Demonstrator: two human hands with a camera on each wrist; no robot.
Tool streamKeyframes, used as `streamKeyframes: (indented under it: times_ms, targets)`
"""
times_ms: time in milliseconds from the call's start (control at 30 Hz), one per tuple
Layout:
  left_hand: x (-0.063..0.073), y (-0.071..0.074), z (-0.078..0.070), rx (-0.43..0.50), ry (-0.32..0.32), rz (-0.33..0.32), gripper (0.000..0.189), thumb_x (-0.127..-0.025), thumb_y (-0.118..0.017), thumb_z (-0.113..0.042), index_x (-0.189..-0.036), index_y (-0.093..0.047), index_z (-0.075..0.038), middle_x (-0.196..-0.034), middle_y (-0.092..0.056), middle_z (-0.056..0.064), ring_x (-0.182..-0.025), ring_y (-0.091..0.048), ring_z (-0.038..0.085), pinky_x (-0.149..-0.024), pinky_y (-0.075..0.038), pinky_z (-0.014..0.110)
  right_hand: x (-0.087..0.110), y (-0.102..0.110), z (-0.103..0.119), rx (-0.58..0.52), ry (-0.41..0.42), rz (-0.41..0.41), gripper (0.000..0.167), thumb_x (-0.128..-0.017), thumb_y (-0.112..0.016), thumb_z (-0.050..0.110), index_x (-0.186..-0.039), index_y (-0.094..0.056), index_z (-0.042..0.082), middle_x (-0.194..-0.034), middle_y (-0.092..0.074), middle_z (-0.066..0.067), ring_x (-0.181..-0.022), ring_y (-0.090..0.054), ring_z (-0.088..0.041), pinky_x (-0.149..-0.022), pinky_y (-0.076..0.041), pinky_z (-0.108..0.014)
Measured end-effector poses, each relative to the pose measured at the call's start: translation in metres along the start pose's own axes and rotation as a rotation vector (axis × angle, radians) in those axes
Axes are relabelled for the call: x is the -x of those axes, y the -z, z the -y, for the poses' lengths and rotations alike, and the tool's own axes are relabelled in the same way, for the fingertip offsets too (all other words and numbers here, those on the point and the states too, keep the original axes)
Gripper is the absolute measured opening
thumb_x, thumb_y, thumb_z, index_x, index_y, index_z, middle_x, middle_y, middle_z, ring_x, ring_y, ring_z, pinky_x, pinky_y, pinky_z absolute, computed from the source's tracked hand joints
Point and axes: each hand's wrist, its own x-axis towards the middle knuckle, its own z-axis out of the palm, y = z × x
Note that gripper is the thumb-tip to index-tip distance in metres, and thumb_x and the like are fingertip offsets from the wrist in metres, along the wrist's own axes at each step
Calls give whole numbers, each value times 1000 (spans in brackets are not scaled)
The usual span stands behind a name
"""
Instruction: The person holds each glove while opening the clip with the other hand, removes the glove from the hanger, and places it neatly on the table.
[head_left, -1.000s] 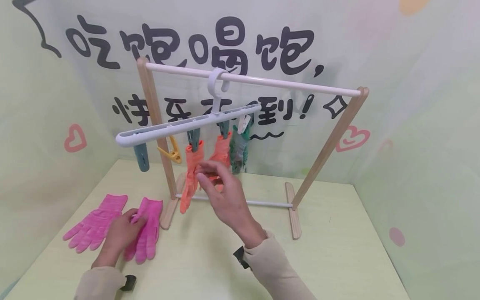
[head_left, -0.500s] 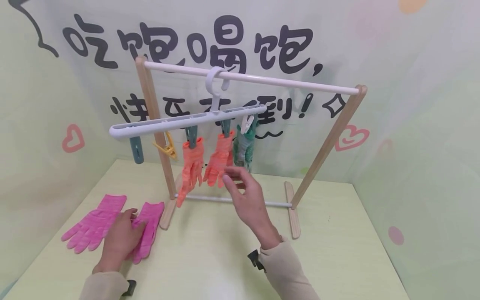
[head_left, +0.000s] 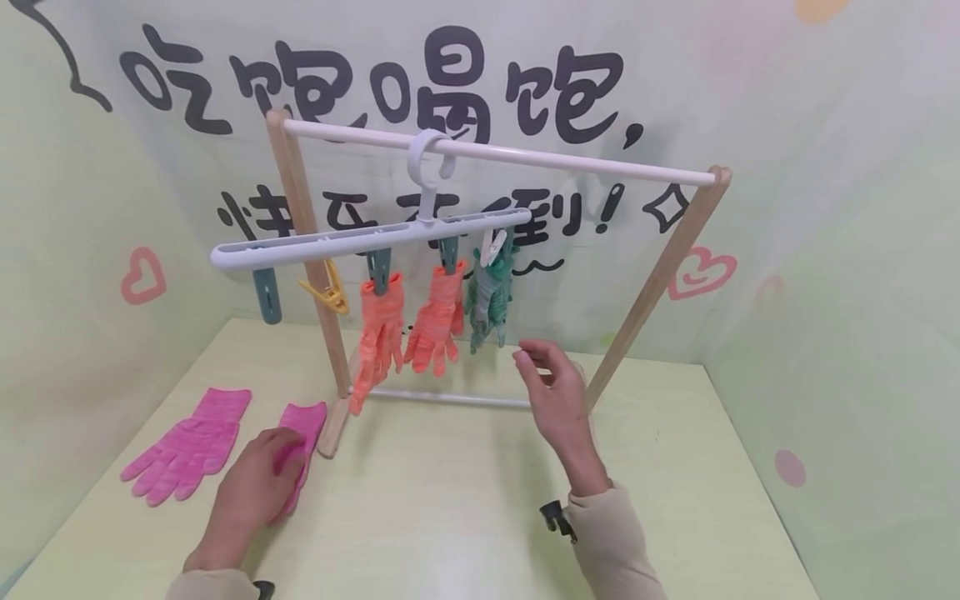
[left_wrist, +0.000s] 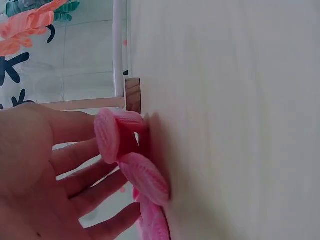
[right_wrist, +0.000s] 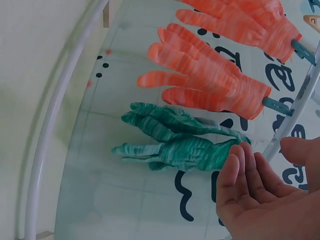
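Observation:
My left hand reaches over a pink knit glove on the table. In the left wrist view its fairly straight fingers are spread against that glove, whose fingertips lie close to the tabletop. A second pink glove lies flat to the left. My right hand is in the air with loosely bent fingers and nothing in it, right of a green glove. That glove and two orange gloves, one nearer and one farther, hang by clothespins from a pale hanger.
The hanger hooks over the white rail of a wood-sided rack. A yellow clothespin and a blue-green clothespin hang from its left part with no glove. The rack's lower bar runs near the table. A printed cloth wall stands behind.
My right hand has moved right, away from the orange gloves and past the green one. The left hand has shifted slightly right over the pink glove. The hanger has swung a little.

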Motion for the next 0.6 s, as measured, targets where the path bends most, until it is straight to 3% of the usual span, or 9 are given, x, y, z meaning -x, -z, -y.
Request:
streamKeyframes:
  times_ms: [100,300,500,600]
  targets:
    - [1,0,3,-28,-1,33,38,-100,-62,-12,-136,-62,0,-142,-56,29,-133,-51,57,-103,-45,71,1,8,-6,2,-25,-7,30,-104,-66,25,-128,-68,7,-120,-73,-12,-111,-69,-27,-93,-52,-35]
    - [3,-1,11,-59,-22,31,38,-97,-61,-3,-134,-61,4,-140,-55,31,-131,-52,58,-105,-46,69,3,22,-18,13,-84,-35,30,-105,-65,26,-129,-67,9,-122,-72,-13,-111,-70,-26,-92,-52,-27]
    - [1,-4,10,-49,-16,26,34,-103,-56,-12,-132,-62,4,-138,-56,32,-130,-53,57,-104,-45,70,0,41,-30,32,-113,-87,31,-106,-61,26,-129,-67,6,-122,-71,-17,-112,-69,-28,-88,-50,-17]
    - [1,-4,7,-66,-10,28,36,-102,-60,-16,-132,-62,4,-139,-56,32,-130,-52,57,-102,-46,70,-2,52,-37,55,-124,-134,30,-107,-60,23,-130,-66,5,-124,-69,-18,-111,-67,-24,-87,-48,-14]
